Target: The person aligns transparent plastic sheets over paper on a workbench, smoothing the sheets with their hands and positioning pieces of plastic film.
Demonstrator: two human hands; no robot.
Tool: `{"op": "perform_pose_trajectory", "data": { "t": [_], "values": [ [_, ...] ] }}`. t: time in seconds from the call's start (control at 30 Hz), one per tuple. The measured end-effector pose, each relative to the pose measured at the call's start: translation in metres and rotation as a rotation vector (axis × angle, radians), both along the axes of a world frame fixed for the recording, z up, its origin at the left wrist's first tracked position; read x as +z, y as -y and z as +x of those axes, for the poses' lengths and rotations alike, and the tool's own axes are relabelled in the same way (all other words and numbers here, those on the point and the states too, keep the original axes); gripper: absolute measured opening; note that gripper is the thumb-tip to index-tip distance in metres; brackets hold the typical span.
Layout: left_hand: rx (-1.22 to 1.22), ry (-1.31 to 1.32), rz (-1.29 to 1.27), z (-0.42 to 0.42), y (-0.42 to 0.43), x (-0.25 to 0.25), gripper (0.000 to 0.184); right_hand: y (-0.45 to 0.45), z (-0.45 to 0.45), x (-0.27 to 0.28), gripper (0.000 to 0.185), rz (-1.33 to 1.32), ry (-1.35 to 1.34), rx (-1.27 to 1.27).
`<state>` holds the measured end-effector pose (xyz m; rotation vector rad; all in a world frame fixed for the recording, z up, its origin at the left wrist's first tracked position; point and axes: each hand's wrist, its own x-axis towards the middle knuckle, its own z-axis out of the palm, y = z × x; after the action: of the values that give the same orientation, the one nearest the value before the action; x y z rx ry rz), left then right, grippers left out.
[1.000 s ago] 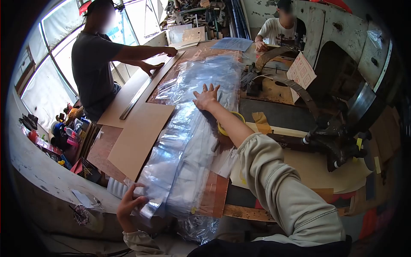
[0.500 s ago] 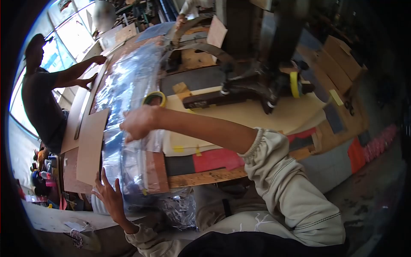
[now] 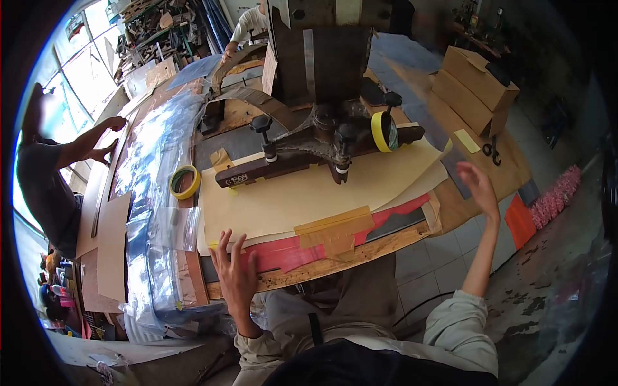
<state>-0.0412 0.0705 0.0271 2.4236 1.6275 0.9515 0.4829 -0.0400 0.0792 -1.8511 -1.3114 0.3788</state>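
Note:
My left hand (image 3: 235,273), fingers apart and holding nothing, is at the front edge of the bench, beside the red sheet (image 3: 277,255) and the near-left corner of the cream paper (image 3: 257,212). Over the right end of the bench my right hand (image 3: 477,188) is raised with its fingers spread, nothing in it. Between the hands, brown tape (image 3: 331,231) lies across the paper's front edge. A dark metal press arm (image 3: 315,151) stands over the paper, with a yellow tape roll (image 3: 385,132) hanging on it. Clear plastic sheets (image 3: 154,193) lie to the left.
Another yellow tape roll (image 3: 185,182) lies beside the plastic. A person (image 3: 48,186) at the far left holds a long strip on brown board (image 3: 114,248); another person (image 3: 250,24) is at the back. A cardboard box (image 3: 473,87) and scissors (image 3: 492,151) are at the right.
The view has swung right. My right hand has left the plastic sheets and moved over to the bench's right end. My left hand has moved from the plastic to the red sheet's edge.

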Motion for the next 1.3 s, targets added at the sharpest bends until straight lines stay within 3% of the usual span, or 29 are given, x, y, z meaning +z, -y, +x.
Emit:
{"op": "perform_pose_trajectory", "data": {
  "t": [0.07, 0.17, 0.27, 0.33, 0.47, 0.5, 0.6, 0.8, 0.87, 0.97, 1.0, 1.07, 1.13, 1.27, 1.3],
  "values": [
    [0.035, 0.041, 0.012, -0.003, 0.0, -0.004, 0.033, -0.019, 0.07, -0.05, 0.063, 0.0, 0.436, -0.446],
    [0.069, 0.068, 0.028, -0.004, -0.001, -0.004, 0.029, -0.042, 0.074, -0.059, 0.069, -0.263, 0.744, -0.705],
    [0.083, 0.068, 0.019, -0.004, 0.0, -0.004, 0.025, -0.053, 0.078, -0.035, 0.066, -0.438, 0.471, -0.594],
    [0.086, 0.1, 0.012, -0.003, -0.001, -0.004, 0.023, -0.059, 0.113, -0.053, 0.053, -0.388, 0.451, -0.626],
    [0.11, 0.136, 0.028, -0.003, -0.002, -0.003, 0.02, -0.062, 0.151, -0.046, 0.023, -0.157, 0.239, -0.548],
    [0.118, 0.171, 0.029, -0.002, -0.002, -0.003, 0.019, -0.066, 0.161, -0.039, 0.013, 0.116, -0.028, -0.292],
    [0.127, 0.153, 0.041, -0.003, -0.003, -0.004, 0.018, -0.08, 0.126, 0.014, 0.012, 0.513, -0.404, -0.254],
    [0.126, 0.174, 0.038, -0.003, -0.002, -0.004, 0.018, -0.071, 0.105, 0.103, 0.019, 1.046, -0.395, 0.077],
    [0.124, 0.173, 0.04, -0.004, -0.002, -0.006, 0.018, -0.05, 0.098, 0.123, 0.019, 1.163, -0.217, 0.165],
    [0.117, 0.162, 0.043, -0.005, -0.002, -0.006, 0.018, 0.001, 0.105, 0.146, 0.019, 1.303, -0.243, 0.387],
    [0.117, 0.158, 0.044, -0.005, -0.002, -0.006, 0.018, 0.021, 0.104, 0.15, 0.025, 1.32, -0.158, 0.339],
    [0.12, 0.154, 0.046, -0.005, -0.001, -0.007, 0.018, 0.066, 0.087, 0.151, 0.041, 1.37, -0.091, 0.128],
    [0.128, 0.152, 0.05, -0.004, -0.001, -0.007, 0.019, 0.133, 0.084, 0.13, 0.053, 1.488, -0.218, 0.103],
    [0.146, 0.05, 0.188, 0.008, 0.005, -0.004, 0.02, 0.256, 0.005, 0.098, 0.045, 1.61, -0.209, 0.39],
    [0.058, 0.13, 0.193, 0.02, 0.008, -0.004, 0.024, 0.262, -0.029, 0.102, 0.043, 1.604, -0.186, 0.456]
  ]
}}
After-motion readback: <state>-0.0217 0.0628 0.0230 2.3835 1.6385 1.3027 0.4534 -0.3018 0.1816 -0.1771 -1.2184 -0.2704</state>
